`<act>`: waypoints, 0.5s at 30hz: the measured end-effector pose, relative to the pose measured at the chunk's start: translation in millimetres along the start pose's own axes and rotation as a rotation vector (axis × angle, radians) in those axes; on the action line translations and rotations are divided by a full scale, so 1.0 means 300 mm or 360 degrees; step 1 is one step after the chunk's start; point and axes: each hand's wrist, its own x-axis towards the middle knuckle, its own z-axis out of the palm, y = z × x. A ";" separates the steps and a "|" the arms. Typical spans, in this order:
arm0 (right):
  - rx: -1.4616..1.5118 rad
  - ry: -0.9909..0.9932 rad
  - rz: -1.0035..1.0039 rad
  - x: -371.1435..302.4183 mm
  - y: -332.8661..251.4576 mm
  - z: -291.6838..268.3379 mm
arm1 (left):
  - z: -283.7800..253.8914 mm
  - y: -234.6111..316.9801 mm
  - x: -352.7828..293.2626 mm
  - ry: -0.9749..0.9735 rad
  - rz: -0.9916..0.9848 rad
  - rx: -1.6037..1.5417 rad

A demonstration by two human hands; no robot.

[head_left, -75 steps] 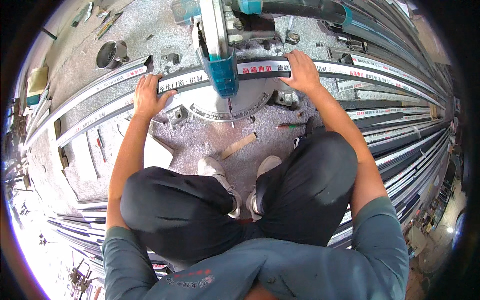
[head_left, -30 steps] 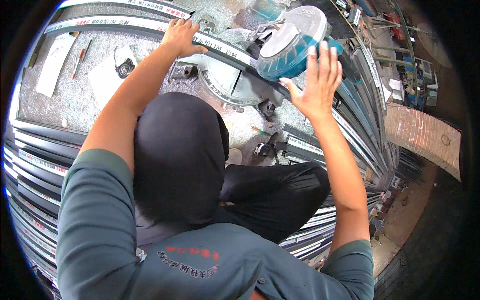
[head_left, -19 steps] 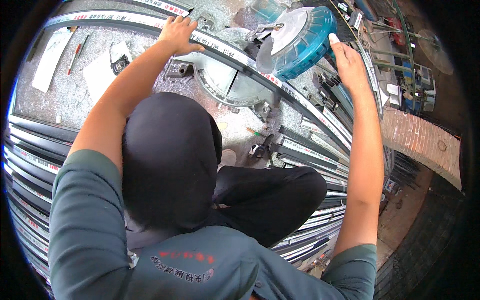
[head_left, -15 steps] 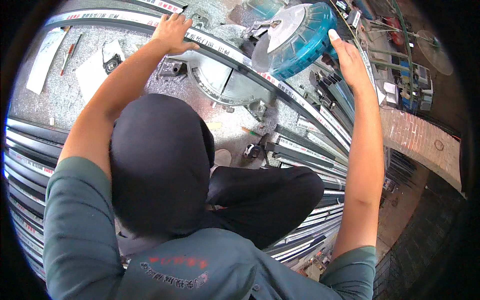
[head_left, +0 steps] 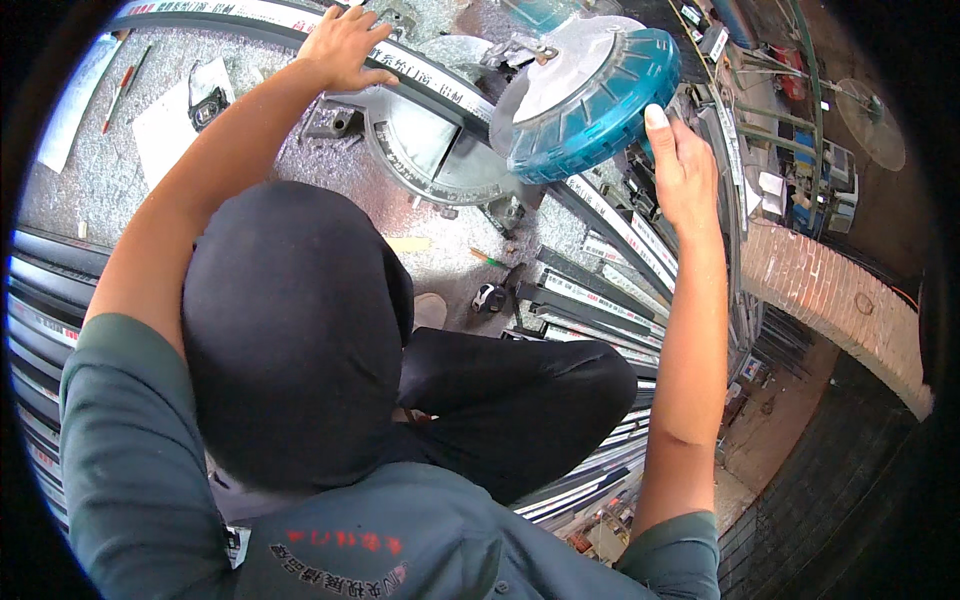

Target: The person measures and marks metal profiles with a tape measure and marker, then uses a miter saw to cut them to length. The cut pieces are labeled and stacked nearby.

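Head view: my left hand (head_left: 345, 52) clasps the metal profile (head_left: 445, 92) from above, fingers spread over it; the bar extends past both sides of that hand. My right hand (head_left: 686, 170) closes on the saw (head_left: 600, 110), its handle mostly hidden. The round saw base (head_left: 415, 140) lies between my hands.

Teal curved plastic blade guard (head_left: 605, 122) looks glossy; long dark metal profile (head_left: 437, 88), smooth; black cloth trousers (head_left: 290, 330), white paper sheet (head_left: 160, 130), matt.
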 end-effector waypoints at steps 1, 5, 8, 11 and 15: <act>-0.0009 -0.0020 0.0003 -0.003 -0.005 0.002 | 0.003 -0.011 0.007 -0.0021 0.0028 -0.0085; 0.0010 -0.0026 0.0000 -0.016 -0.020 0.005 | 0.016 -0.034 0.009 0.0167 0.0099 -0.0189; 0.0005 0.0011 -0.0017 -0.029 -0.028 0.007 | 0.018 -0.039 0.008 0.0142 0.0114 -0.0123; -0.0029 0.0026 -0.0035 -0.038 -0.031 0.014 | 0.019 -0.045 0.010 0.0142 0.0129 -0.0142; -0.0029 0.0058 -0.0077 -0.047 -0.032 0.034 | 0.017 -0.056 0.014 0.0105 0.0150 -0.0139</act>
